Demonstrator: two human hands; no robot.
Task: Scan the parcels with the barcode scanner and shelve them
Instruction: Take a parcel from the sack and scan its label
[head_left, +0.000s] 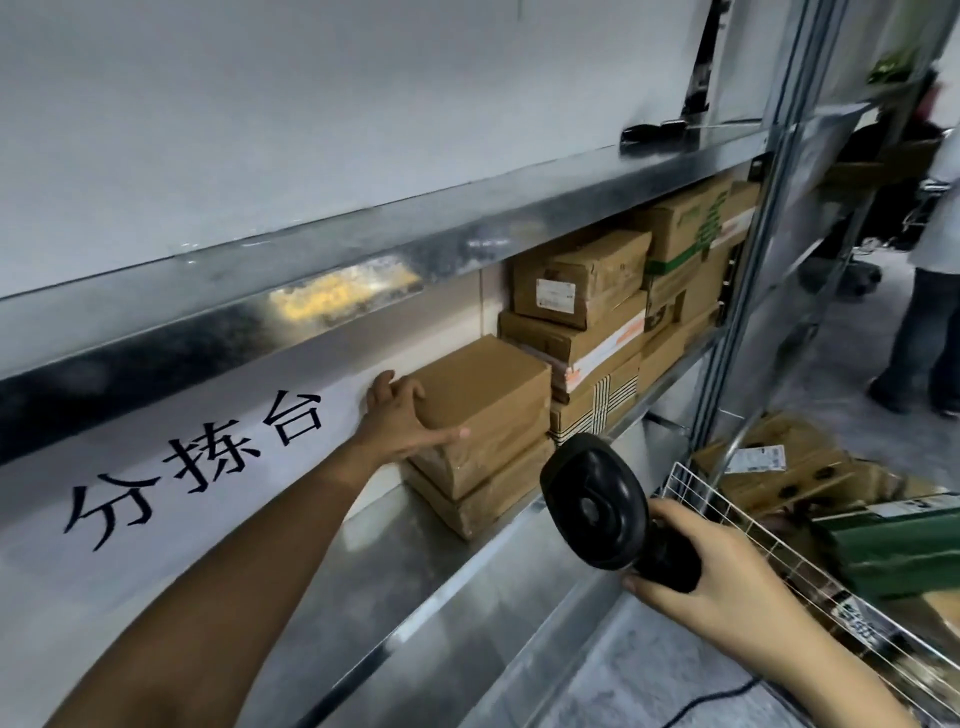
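Observation:
A brown cardboard parcel (488, 410) sits on the metal shelf (415, 587), stacked on a flatter box (483, 501). My left hand (402, 418) lies against the parcel's left side, fingers spread over its top corner and thumb along its front edge. To the right, my right hand (717, 571) grips the handle of a black barcode scanner (597, 506), held in front of the shelf's edge. Its round head faces up and left. More stacked parcels (587, 322) fill the shelf to the right.
A wire basket cart (769, 551) at lower right holds more parcels, among them a green package (893, 540). An upper metal shelf (363, 244) runs overhead. A shelf upright (748, 270) stands at right. A person (930, 291) stands on the floor beyond. A cable trails below.

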